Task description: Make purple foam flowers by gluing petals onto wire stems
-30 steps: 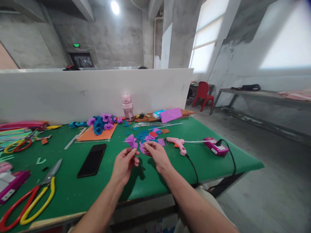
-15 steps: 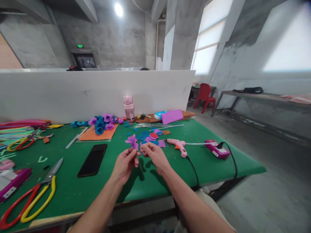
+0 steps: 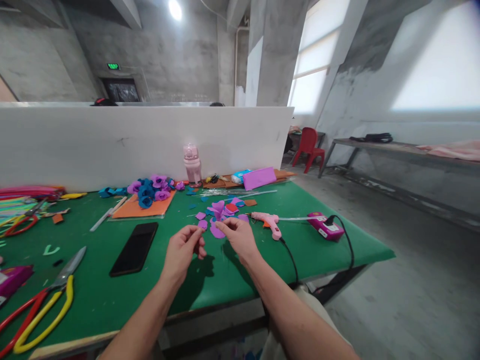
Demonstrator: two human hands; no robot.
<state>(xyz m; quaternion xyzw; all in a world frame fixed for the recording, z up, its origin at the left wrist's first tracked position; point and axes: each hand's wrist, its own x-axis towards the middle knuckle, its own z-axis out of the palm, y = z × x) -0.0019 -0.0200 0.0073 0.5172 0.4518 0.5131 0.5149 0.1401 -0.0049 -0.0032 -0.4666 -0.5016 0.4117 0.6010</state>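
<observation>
With my right hand (image 3: pixel 240 237) pinching the purple foam flower (image 3: pixel 218 208) at centre frame and my left hand (image 3: pixel 182 249) beside it, fingertips closed on something too small to tell, I keep the grip light so the petals don't crush

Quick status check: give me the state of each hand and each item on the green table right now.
left hand: fingertips pinched, what they hold too small to tell
right hand: holding a purple petal piece
glue gun: lying on its side, corded
phone: flat, screen dark
scissors: lying with blades shut
pink bottle: upright, capped
finished flowers: heaped on the orange sheet
</observation>
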